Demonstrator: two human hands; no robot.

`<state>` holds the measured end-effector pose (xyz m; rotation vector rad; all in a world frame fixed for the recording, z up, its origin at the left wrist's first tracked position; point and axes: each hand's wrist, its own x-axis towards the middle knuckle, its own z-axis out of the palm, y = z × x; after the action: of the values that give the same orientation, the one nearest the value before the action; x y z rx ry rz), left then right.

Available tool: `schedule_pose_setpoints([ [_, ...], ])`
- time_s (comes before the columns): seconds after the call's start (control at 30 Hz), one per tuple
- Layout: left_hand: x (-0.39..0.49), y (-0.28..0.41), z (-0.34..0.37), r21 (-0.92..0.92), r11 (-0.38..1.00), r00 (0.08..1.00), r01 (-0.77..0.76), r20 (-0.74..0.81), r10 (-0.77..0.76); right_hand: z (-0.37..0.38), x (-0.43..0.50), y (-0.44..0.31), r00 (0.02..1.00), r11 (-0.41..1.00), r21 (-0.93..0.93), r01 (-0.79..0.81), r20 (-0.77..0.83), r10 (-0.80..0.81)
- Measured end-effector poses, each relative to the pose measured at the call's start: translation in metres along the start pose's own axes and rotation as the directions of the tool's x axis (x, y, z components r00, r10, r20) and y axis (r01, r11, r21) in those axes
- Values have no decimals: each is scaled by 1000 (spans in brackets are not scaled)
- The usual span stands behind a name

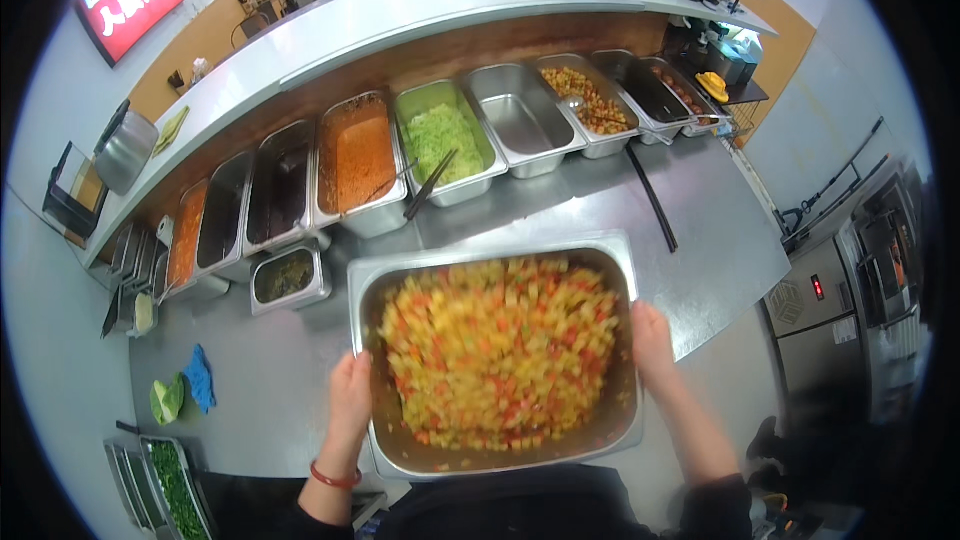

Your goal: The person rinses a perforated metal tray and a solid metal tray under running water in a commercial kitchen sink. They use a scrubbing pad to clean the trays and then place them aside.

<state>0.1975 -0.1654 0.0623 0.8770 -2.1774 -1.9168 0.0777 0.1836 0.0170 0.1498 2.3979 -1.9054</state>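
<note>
A large rectangular stainless steel pan (501, 468) full of diced yellow and red food (502, 352) is in front of my body, over the near edge of the steel table. My left hand (350, 394) grips its left rim, a red bangle on that wrist. On the opposite rim, my right hand (654, 341) is closed round the edge. Beyond the pan stands a row of steel pans: one with orange-red sauce (365, 157), one with shredded green vegetable (444, 136), a bare one (517, 116) and one with similar diced food (585, 94).
Black chopsticks (652, 199) lie on the steel table (720, 240); others rest on the green vegetable's pan. A small pan of dark food (285, 276), a blue cloth (199, 379) and a cabbage piece (167, 399) are at left. A white counter (420, 11) runs behind.
</note>
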Motion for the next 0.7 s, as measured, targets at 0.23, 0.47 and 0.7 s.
schedule_pose_setpoints([
  [0.23,8,-63,38,-196,980,996,24,89,-7,-22,15,43,997,974,-218,-65,31,74],
  [0.47,43,-56,25,13,997,989,78,121,-79,2,22,30,1000,936,-353,-6,-11,2],
  [0.7,29,-50,56,4,994,993,106,52,-106,-2,59,-7,973,971,125,-202,137,185],
])
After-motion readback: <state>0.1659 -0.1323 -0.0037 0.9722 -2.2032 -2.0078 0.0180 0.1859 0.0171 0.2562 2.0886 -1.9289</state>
